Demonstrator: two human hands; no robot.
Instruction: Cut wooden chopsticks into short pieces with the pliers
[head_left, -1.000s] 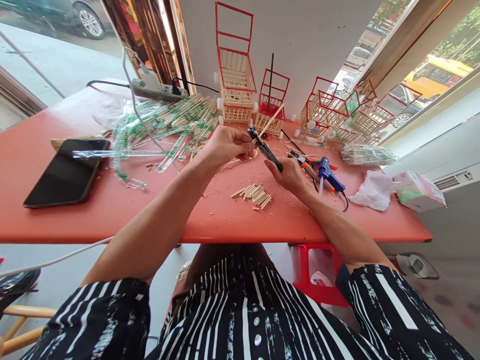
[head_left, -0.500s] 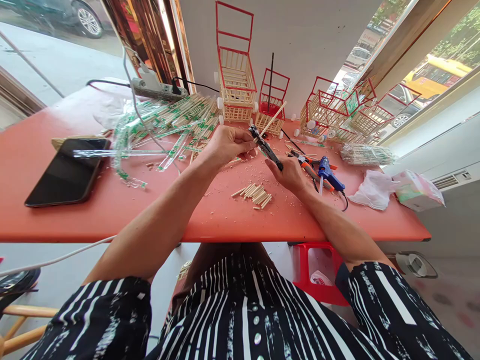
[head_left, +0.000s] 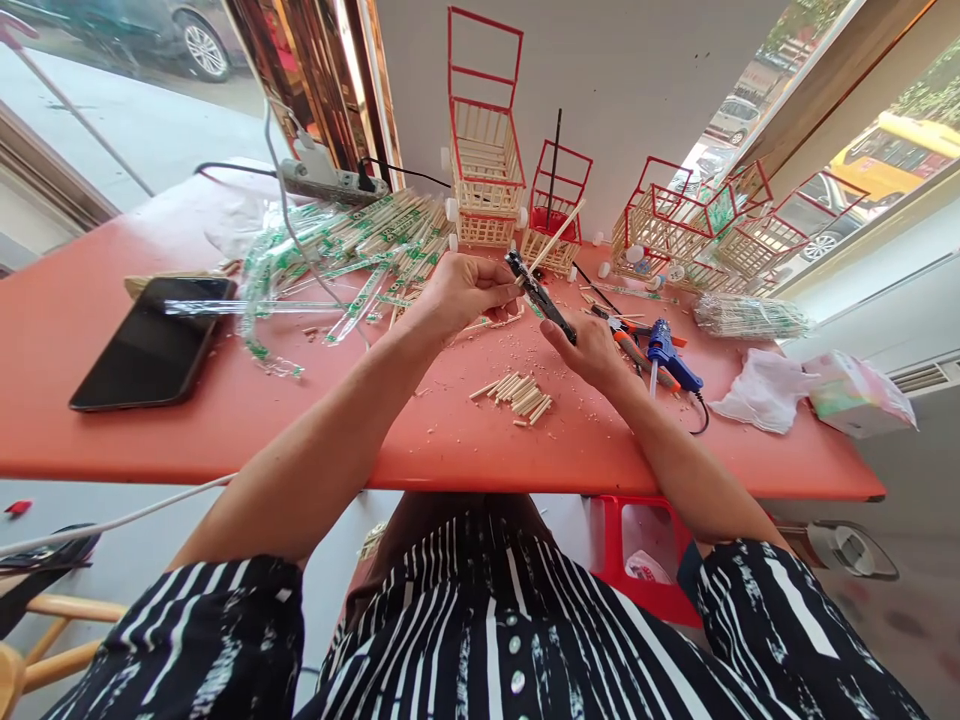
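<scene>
1. A pair of black metal cutting pliers (head_left: 541, 300) is held above the middle of the red rectangular surface (head_left: 225, 410); its handle end is grasped by the right hand (head_left: 592, 352), whose grip is clenched round it.
2. A thin pale wooden stick (head_left: 556, 236) is seen at the head of the pliers, slanting up and away toward the far edge. Its near end is pinched in the grip of the left hand (head_left: 457, 292), just beside the pliers' head.
3. A small heap of short cut wooden stick pieces (head_left: 517, 392) lies on the surface below both hands, toward the near edge, among scattered wood chips.
4. A blue hot-glue gun (head_left: 671, 355) and orange-handled pliers (head_left: 637, 345) lie just beyond the right hand, toward the right edge.
5. A pile of chopsticks in clear green-printed wrappers (head_left: 352, 250) is spread near the far edge, left of centre.
6. A black smartphone (head_left: 154, 342) lies flat toward the left edge.
7. Red-framed miniature carts of wooden sticks (head_left: 484, 160) stand along the far edge; further ones are tipped near the far right corner.
8. A crumpled white tissue (head_left: 757, 388) lies near the right edge.
</scene>
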